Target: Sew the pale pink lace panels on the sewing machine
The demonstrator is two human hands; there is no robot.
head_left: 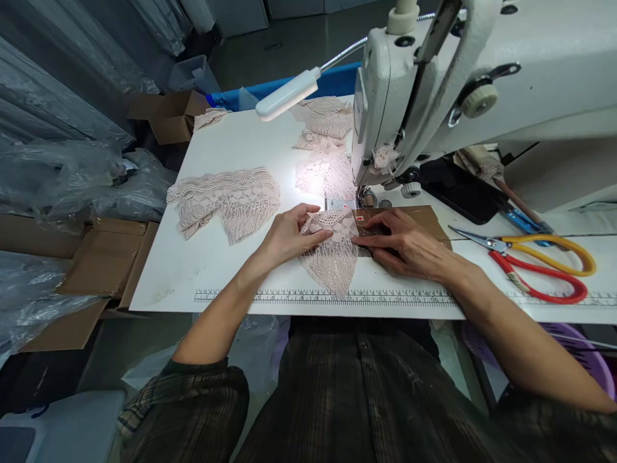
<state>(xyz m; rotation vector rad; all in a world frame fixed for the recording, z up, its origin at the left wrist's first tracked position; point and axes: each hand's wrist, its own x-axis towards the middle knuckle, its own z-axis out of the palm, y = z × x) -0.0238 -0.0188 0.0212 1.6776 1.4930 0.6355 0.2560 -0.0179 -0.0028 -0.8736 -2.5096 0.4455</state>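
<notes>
A pale pink lace piece (pixel 332 260) lies on the white table in front of the sewing machine's needle area, its pointed end toward me. My left hand (pixel 296 235) grips its left edge, thumb on top and the other fingers partly hidden by the lace. My right hand (pixel 402 244) rests on the brown plate (pixel 427 222) beside the lace, fingers stretched out, with the index fingertip at the lace's right edge. The sewing machine (pixel 385 116) stands just beyond both hands, and its presser foot (pixel 366 196) is behind the lace.
Another lace piece (pixel 231 199) lies to the left, and more lace (pixel 325 154) is piled behind. Scissors (pixel 530 257) and a black phone (pixel 460 186) lie at right. A lamp (pixel 289 95) hangs over the table. Cardboard boxes (pixel 103 263) stand at left. A printed ruler (pixel 289 297) runs along the front edge.
</notes>
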